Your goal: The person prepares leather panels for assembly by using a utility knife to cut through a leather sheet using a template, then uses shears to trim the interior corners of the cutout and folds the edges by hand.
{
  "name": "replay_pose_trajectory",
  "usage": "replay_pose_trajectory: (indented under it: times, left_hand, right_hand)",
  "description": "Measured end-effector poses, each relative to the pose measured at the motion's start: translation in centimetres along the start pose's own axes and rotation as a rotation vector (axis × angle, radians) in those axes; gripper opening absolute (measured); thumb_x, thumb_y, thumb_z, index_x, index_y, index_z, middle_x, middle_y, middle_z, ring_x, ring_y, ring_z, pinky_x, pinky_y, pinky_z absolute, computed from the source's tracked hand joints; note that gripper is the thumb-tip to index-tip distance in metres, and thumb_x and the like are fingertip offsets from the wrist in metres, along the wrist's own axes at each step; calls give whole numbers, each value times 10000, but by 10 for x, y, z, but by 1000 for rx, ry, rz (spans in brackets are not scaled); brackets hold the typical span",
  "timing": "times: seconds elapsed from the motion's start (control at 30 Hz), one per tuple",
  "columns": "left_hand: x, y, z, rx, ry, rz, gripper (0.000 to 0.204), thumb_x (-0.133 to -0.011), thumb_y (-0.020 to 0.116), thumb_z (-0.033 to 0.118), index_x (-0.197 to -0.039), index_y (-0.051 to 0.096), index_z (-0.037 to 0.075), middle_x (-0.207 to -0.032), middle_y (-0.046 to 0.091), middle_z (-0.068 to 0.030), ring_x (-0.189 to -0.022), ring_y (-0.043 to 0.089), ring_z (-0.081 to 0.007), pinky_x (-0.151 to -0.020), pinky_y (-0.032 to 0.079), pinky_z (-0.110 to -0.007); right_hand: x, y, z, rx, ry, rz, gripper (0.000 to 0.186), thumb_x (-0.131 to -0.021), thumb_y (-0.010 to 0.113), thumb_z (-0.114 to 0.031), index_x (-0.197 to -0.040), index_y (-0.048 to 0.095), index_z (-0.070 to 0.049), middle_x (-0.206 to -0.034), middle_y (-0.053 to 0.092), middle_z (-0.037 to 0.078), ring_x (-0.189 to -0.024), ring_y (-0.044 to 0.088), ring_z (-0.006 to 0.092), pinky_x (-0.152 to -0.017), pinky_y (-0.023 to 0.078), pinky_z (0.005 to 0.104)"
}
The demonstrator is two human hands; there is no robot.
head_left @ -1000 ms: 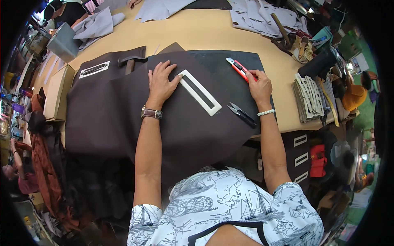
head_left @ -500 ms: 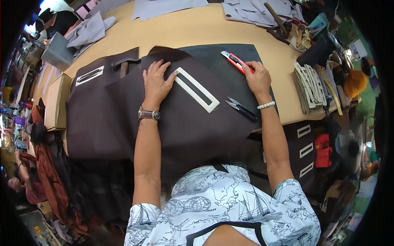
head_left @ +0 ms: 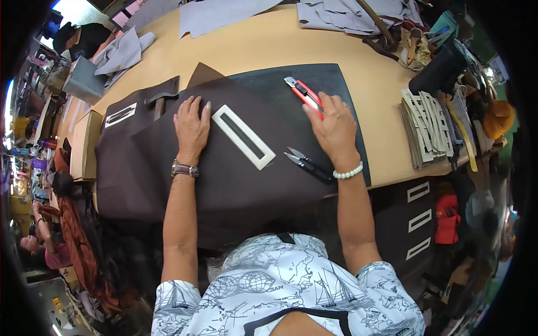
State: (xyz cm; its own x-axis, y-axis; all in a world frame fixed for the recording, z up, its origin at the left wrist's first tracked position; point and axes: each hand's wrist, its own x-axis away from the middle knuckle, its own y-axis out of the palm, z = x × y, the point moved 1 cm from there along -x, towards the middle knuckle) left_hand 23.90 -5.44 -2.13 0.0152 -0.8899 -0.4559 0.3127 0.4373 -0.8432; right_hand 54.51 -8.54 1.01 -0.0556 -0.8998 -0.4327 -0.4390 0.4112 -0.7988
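My left hand [head_left: 192, 129] lies flat on a dark brown sheet [head_left: 235, 190], fingers stretched out, holding nothing. Just right of its thumb is a long white rectangular frame [head_left: 244, 138] around a narrow slot, slanting across the sheet. My right hand [head_left: 338, 130] is closed on the rear end of a red utility knife [head_left: 307, 96], whose silver tip points to the far left. The knife is over a dark cutting mat [head_left: 330, 78]. Black-handled thread snips [head_left: 308, 164] lie with blades apart near my right wrist.
A hammer [head_left: 159, 102] rests left of my left hand, near another white-framed slot [head_left: 120, 115]. A cardboard box [head_left: 85, 147] stands at the left edge. Stacked pale strips [head_left: 426, 129] and a dark cylinder [head_left: 440, 70] are at right. Grey pieces [head_left: 224, 15] lie at the far side.
My left thumb has come off the white frame. My right hand has drawn nearer to me, and the knife has shifted slightly left. The whole view has shifted a little.
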Motion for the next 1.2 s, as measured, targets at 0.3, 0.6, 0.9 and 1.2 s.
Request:
replay_pose_trajectory:
  times: [0.3, 0.6, 0.9, 1.2]
  left_hand:
    - [0, -4, 2, -14, -3, 21, 373, -885, 536, 295, -1138, 575, 24, -1212, 542, -137, -1143, 487, -284, -969, 358, -379]
    - [5, -6, 14, -28, -44, 81, 348, -848, 581, 246, -1105, 589, 10, -1178, 564, -150, -1109, 516, -302, -958, 390, -377]
    - [3, -8, 10, -61, -10, 43, 350, -868, 568, 245, -1135, 578, 19, -1196, 552, -161, -1119, 515, -303, -957, 397, -363]
    - [-8, -4, 7, -99, 21, -7, 320, -824, 583, 208, -1071, 597, 6, -1090, 590, -169, -1027, 546, -329, -888, 428, -408]
  right_hand:
    - [12, -4, -4, -11, -121, -109, 503, -745, 684, -186, -1175, 494, -8, -962, 553, 109, -950, 537, 291, -778, 449, 396]
    - [17, 1, -3, -18, -215, -97, 480, -763, 657, -163, -1187, 497, -3, -1039, 544, 99, -1020, 507, 283, -865, 411, 405]
    - [18, -2, -6, -10, -227, -94, 514, -747, 672, -184, -1185, 487, 9, -1022, 548, 108, -999, 517, 267, -837, 417, 380]
    - [15, 0, 0, -16, -228, -53, 486, -761, 669, -267, -1154, 522, -23, -947, 576, 79, -930, 556, 243, -774, 442, 366]
